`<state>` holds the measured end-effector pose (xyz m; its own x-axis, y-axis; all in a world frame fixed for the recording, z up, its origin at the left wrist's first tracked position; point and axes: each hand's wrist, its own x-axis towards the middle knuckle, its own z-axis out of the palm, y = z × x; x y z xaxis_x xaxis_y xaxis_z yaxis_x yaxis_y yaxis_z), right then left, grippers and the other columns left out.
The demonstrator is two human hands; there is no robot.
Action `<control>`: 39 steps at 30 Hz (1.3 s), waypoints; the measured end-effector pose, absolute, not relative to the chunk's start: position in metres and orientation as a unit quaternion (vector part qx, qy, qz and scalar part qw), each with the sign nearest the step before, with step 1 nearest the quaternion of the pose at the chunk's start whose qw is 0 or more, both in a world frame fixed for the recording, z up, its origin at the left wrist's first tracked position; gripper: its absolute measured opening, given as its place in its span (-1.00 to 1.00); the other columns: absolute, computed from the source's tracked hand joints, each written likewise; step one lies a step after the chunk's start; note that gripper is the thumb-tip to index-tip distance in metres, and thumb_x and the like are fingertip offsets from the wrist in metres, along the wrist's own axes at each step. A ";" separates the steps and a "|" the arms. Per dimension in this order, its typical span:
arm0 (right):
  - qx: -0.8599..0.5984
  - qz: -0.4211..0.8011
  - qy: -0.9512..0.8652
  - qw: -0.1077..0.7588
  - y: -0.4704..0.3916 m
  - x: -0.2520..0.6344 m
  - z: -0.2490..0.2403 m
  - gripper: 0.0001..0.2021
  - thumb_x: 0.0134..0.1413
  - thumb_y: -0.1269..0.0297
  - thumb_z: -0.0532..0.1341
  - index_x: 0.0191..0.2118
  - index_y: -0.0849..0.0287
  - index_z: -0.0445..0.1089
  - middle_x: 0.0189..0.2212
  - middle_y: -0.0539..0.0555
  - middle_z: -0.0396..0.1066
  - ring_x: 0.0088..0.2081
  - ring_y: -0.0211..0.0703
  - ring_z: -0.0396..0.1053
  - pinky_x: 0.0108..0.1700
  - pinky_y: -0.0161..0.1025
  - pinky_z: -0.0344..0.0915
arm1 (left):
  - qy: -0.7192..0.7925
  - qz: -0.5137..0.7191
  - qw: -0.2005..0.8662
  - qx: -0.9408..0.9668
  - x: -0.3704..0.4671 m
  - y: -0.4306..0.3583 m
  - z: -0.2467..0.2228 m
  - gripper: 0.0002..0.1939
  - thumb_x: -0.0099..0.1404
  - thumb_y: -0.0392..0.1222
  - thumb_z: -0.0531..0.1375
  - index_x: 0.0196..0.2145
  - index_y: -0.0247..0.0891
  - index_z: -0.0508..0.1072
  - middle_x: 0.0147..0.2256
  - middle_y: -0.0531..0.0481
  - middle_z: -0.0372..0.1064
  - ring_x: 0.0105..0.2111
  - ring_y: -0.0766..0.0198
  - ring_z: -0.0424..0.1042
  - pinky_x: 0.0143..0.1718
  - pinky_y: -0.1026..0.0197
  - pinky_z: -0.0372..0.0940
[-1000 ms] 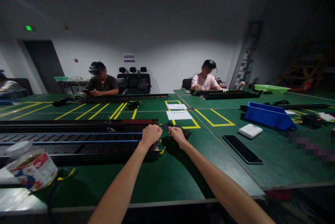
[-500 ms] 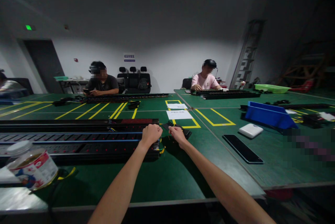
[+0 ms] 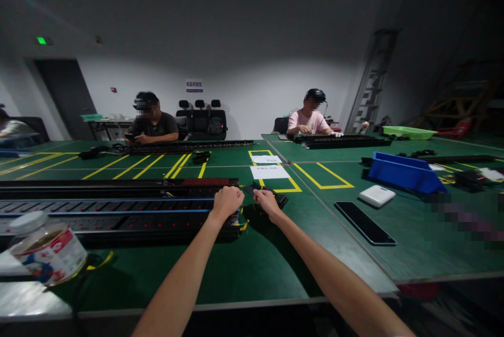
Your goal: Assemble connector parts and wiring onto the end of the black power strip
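My left hand [image 3: 228, 202] is closed at the right end of a long black rail [image 3: 157, 220] with blue strips and red dots. What its fingers grip is too small to make out. Just to the right, my right hand [image 3: 266, 201] pinches a small black part [image 3: 250, 189], which points toward the rail end. Dark pieces [image 3: 282, 200] lie beside and behind the right hand. Yellow wires [image 3: 244, 225] stick out of the rail's end below my left hand.
Near the left edge stands an open jar [image 3: 53, 253] with a label. To the right are a phone [image 3: 365, 223], a white box [image 3: 377, 196] and a blue bin [image 3: 403, 175]. White papers [image 3: 269, 172] lie beyond my hands. Two people sit across the table.
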<state>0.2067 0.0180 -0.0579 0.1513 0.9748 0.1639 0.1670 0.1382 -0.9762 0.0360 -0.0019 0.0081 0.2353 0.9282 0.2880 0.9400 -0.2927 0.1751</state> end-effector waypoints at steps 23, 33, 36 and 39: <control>-0.537 0.406 -0.497 0.546 0.022 0.207 -0.060 -0.64 -0.03 -0.01 0.17 -0.61 0.17 0.31 -0.73 -0.11 0.08 -0.64 -0.34 -0.02 -0.56 -0.32 -0.10 | -0.596 -0.161 0.010 -0.787 0.035 0.000 0.010 -0.55 0.42 -0.03 -0.05 -0.30 -0.20 0.61 -0.28 -0.21 0.56 -0.21 0.00 0.56 -0.16 0.08 0.36; -0.529 0.393 -0.506 0.557 0.025 0.208 -0.065 -0.61 -0.02 -0.06 0.14 -0.61 0.17 0.31 -0.72 -0.10 0.08 -0.62 -0.31 0.01 -0.55 -0.31 -0.10 | -0.586 -0.127 0.055 -0.798 0.045 -0.019 0.042 -0.58 0.40 -0.07 -0.02 -0.26 -0.27 0.62 -0.28 -0.27 0.55 -0.20 0.01 0.56 -0.12 0.08 0.34; -0.533 0.363 -0.517 0.564 0.029 0.207 -0.068 -0.59 0.00 -0.07 0.14 -0.62 0.17 0.31 -0.70 -0.07 0.11 -0.59 -0.29 0.06 -0.53 -0.31 -0.06 | -0.559 -0.123 0.072 -0.817 0.049 -0.037 0.061 -0.57 0.41 -0.04 -0.02 -0.28 -0.26 0.60 -0.32 -0.25 0.54 -0.23 0.01 0.55 -0.17 0.09 0.33; -0.532 0.386 -0.517 0.548 0.027 0.211 -0.067 -0.57 -0.02 -0.11 0.17 -0.62 0.17 0.29 -0.72 -0.09 0.09 -0.61 -0.31 0.03 -0.55 -0.32 -0.08 | -0.516 -0.131 0.064 -0.844 0.048 -0.066 0.073 -0.57 0.42 -0.01 -0.02 -0.35 -0.23 0.57 -0.39 -0.15 0.52 -0.33 0.07 0.53 -0.25 0.14 0.28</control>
